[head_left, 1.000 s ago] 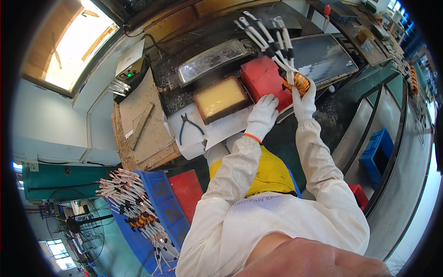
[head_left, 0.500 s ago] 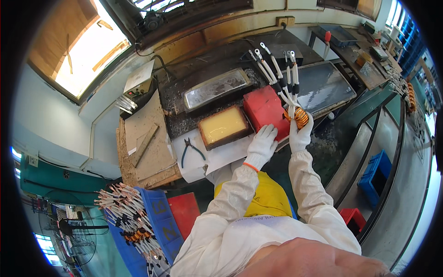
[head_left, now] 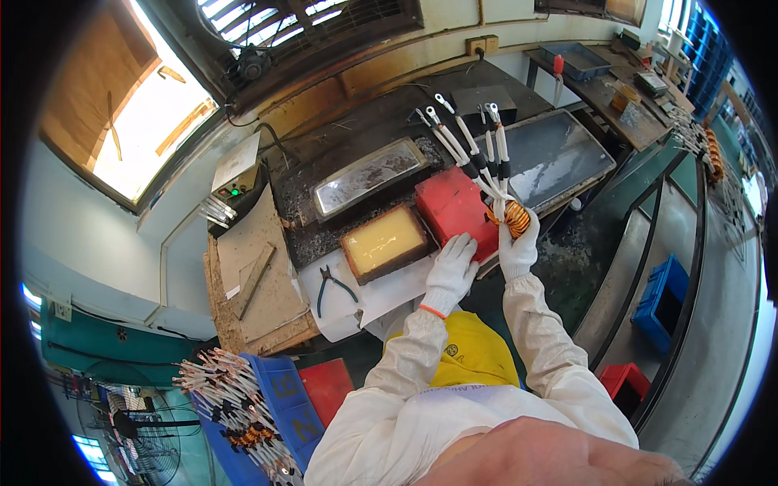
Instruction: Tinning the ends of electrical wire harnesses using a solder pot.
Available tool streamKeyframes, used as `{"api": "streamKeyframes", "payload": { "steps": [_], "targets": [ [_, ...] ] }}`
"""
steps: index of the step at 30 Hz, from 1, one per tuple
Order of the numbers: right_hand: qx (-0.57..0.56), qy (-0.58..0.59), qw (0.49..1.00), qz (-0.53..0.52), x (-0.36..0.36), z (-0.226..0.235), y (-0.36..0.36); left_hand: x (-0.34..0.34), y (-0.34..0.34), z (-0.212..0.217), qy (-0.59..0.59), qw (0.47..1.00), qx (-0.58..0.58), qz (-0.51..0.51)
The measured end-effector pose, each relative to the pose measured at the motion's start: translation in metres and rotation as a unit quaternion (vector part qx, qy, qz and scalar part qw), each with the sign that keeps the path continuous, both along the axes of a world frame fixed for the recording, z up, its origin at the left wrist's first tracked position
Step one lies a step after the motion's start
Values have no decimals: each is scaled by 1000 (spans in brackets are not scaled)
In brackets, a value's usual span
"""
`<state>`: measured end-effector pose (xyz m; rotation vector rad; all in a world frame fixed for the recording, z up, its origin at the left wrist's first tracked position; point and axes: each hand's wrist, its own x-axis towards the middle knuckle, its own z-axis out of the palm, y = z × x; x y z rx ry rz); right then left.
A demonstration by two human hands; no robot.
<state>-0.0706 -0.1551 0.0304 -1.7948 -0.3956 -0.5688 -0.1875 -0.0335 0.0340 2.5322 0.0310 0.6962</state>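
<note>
At left, pliers (head_left: pixel 335 293) are lying on paper (head_left: pixel 374 303), near the pan (head_left: pixel 384 240). Your left hand (head_left: pixel 451 274) is resting at the near edge of the red block (head_left: pixel 455 209), its grip released. By the block's right side, the coil (head_left: pixel 510 217) is trailing white leads (head_left: pixel 474 158) far; your right hand (head_left: pixel 519 249) is grasping it.

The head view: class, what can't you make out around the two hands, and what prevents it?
All in the head view:
Copper coil: lower part, covered by the right hand.
Left hand: palm, hidden beneath its back.
Red block: underside, hidden by its own top.
Blue crate: bottom end, cut off by the lower edge.
</note>
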Motion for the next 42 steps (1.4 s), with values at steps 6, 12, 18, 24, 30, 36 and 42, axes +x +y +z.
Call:
{"api": "streamKeyframes", "payload": {
  "steps": [6, 12, 18, 24, 30, 36, 42],
  "targets": [
    [-55, -36, 998, -16, 3, 5, 2, 10, 3, 54, -32, 999, -5, 30],
    [-79, -38, 996, -16, 7, 12, 6, 42, -5, 148, -240, 939, 247, 4],
    [-92, -53, 994, -21, 4, 22, 13, 93, 33, 130, -137, 937, 322, -12],
    [-96, -35, 995, -17, 5, 23, 9, 86, 21, 147, -200, 929, 312, -20],
    [-88, -18, 996, -17, 2, 20, 8, 72, 32, 120, -244, 935, 254, 31],
    [-74, -11, 997, -9, 0, 21, 7, 49, 19, 91, -145, 958, 246, 20],
    [-27, 13, 1000, -4, 3, 12, 10, 22, -11, 1, 4, 995, 86, 42]
  ]
}}
